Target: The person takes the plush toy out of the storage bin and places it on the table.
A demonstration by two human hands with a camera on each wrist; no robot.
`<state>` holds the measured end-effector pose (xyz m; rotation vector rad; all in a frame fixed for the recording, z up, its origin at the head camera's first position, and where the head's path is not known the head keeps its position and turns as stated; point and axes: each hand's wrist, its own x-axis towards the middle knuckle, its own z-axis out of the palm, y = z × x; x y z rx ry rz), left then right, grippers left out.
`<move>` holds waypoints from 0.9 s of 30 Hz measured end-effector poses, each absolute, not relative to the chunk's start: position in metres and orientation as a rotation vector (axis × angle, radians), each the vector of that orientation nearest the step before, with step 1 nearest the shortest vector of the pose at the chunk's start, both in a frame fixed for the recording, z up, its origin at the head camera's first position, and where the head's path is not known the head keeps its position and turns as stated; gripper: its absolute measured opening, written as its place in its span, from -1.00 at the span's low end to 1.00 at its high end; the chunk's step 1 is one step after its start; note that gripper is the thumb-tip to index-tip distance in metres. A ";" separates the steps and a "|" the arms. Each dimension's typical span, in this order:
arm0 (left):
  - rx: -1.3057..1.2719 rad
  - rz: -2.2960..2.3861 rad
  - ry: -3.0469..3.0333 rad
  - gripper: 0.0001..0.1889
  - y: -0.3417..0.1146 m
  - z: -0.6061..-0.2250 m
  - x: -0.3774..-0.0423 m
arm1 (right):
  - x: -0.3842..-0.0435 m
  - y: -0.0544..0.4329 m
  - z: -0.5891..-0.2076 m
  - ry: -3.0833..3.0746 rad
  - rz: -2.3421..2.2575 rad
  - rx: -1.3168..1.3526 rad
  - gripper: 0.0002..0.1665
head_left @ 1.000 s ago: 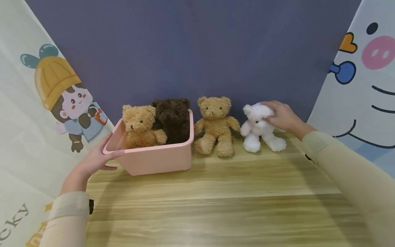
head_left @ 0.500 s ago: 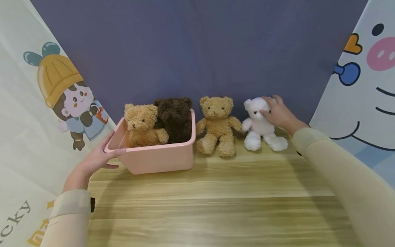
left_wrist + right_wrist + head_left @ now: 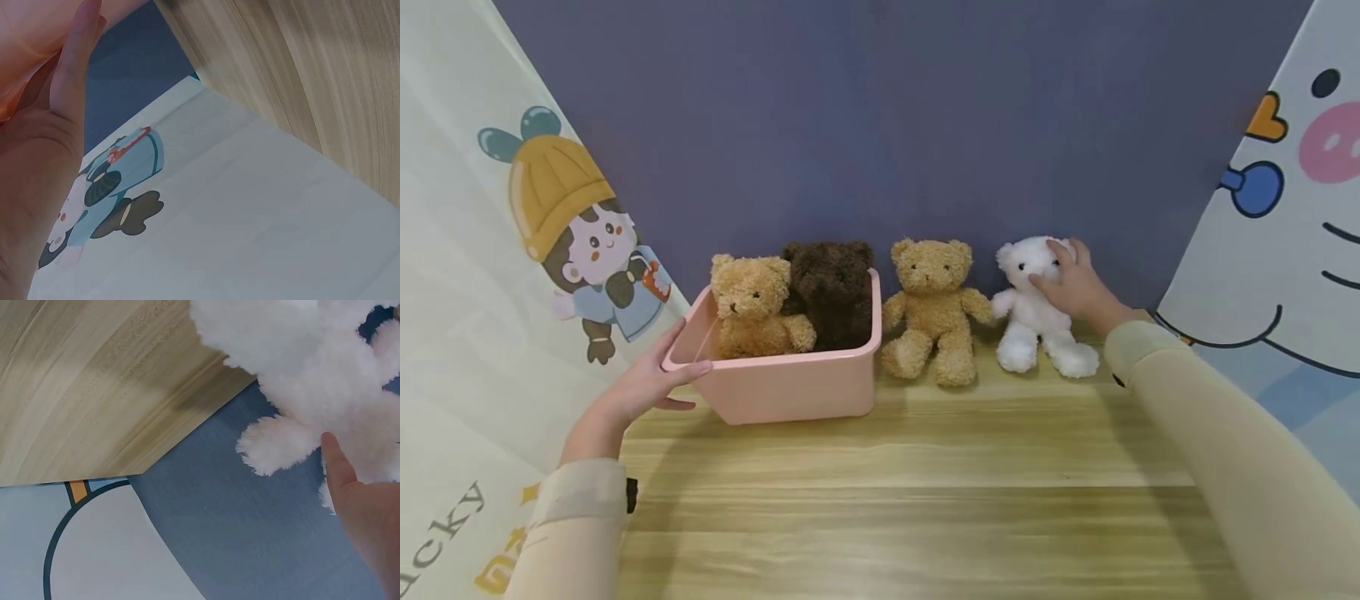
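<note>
A pink plastic bin (image 3: 790, 390) stands on the table, with a tan teddy bear (image 3: 751, 304) and a dark brown teddy bear (image 3: 830, 287) sitting in it. My left hand (image 3: 640, 387) grips the bin's front left corner, its digits over and below the rim. To the right of the bin sits another tan teddy bear (image 3: 932, 287). Beside that one a white teddy bear (image 3: 1033, 308) sits upright by the dark backdrop. My right hand (image 3: 1078, 287) touches its head with fingers spread. In the right wrist view a straight digit (image 3: 336, 459) lies on the white fur.
A dark blue-grey backdrop (image 3: 910, 125) rises behind the bears. White printed cloths with a cartoon child (image 3: 598, 242) and a pink snout (image 3: 1333, 142) border the left and right sides. The wood-grain table (image 3: 910, 508) extends toward me.
The white bear has straightened up, its head tilting back toward the backdrop. My right fingers have spread on its head. The left hand stays at the bin; the view shifted slightly.
</note>
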<state>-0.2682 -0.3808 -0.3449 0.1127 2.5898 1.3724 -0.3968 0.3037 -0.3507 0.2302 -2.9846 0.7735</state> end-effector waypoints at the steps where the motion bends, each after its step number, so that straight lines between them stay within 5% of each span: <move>1: 0.119 1.375 2.587 0.12 -0.380 -0.345 -0.268 | -0.396 0.304 -0.349 -2.981 0.763 0.237 0.14; 15: 0.112 1.378 2.574 0.10 -0.378 -0.341 -0.267 | -0.393 0.285 -0.280 -2.951 0.700 0.211 0.05; 27: 0.080 1.121 2.629 0.14 -0.380 -0.323 -0.267 | -0.386 0.212 -0.225 -2.947 0.724 0.353 -0.01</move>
